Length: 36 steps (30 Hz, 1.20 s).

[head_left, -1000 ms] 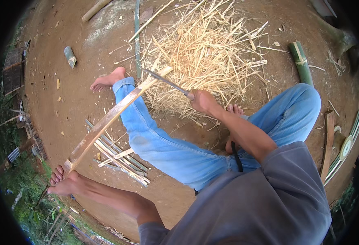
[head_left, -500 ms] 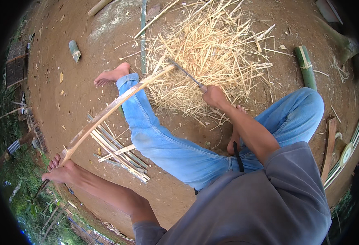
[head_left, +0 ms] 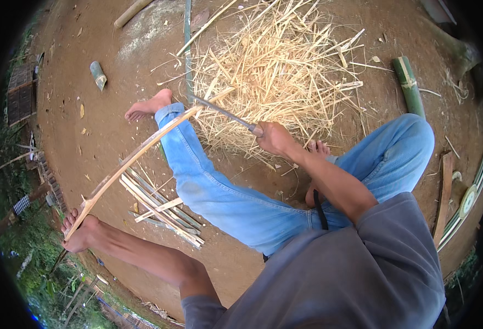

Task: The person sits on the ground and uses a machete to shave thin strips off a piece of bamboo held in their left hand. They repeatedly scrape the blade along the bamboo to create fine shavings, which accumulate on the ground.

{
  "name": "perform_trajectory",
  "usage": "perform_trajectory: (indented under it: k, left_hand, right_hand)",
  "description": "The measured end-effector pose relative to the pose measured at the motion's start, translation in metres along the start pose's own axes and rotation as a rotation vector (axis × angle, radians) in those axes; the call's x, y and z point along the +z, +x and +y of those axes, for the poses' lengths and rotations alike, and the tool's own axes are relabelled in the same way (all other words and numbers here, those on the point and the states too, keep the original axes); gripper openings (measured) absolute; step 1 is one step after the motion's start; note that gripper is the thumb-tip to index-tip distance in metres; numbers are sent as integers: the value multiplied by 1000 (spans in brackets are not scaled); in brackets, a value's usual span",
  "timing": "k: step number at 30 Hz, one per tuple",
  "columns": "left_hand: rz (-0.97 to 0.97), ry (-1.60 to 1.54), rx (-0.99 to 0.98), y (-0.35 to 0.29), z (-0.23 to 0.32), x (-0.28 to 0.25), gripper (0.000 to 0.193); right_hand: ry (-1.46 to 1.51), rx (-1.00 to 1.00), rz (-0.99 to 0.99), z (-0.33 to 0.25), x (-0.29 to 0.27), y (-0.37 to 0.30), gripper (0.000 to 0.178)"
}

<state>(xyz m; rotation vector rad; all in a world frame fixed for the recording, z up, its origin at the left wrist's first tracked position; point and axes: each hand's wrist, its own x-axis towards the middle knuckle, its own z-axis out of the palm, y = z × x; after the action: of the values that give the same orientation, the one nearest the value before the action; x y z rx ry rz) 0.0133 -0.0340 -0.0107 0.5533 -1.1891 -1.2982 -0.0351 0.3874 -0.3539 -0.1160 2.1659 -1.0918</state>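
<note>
Over the dirt ground (head_left: pixel 66 126), from near its left edge to the shavings (head_left: pixel 274 66), slants a pale strip (head_left: pixel 137 151). The left hand (head_left: pixel 82 234) wraps its fingers round the near end; the right hand (head_left: pixel 275 139) grips a knife (head_left: pixel 222 112). Best angle the blade shallowly, clear of the shin (head_left: pixel 182 143); contact is hard to tell.

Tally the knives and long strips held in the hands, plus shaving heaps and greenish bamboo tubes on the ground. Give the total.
Knife: 1
Long strip: 1
Shaving heap: 1
Greenish bamboo tubes: 2 (left tube, right tube)
Total: 5
</note>
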Motion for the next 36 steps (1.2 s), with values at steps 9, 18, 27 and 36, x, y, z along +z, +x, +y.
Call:
perform_trajectory:
  k: [9,18,27,36]
  left_hand:
    - [-138,-52,-84,6,-4,-4,19]
    - [55,62,52,-30,3,30,18]
    - [70,192,75,-23,3,12,20]
    - [-42,85,-31,-9,6,1,21]
  right_hand:
    - [-45,225,-62,8,-31,25,34]
    - [21,-105,-35,-56,-12,-20,18]
    - [-44,-36,-46,-30,-13,-8,21]
    - [-32,24,86,1,-13,18,24]
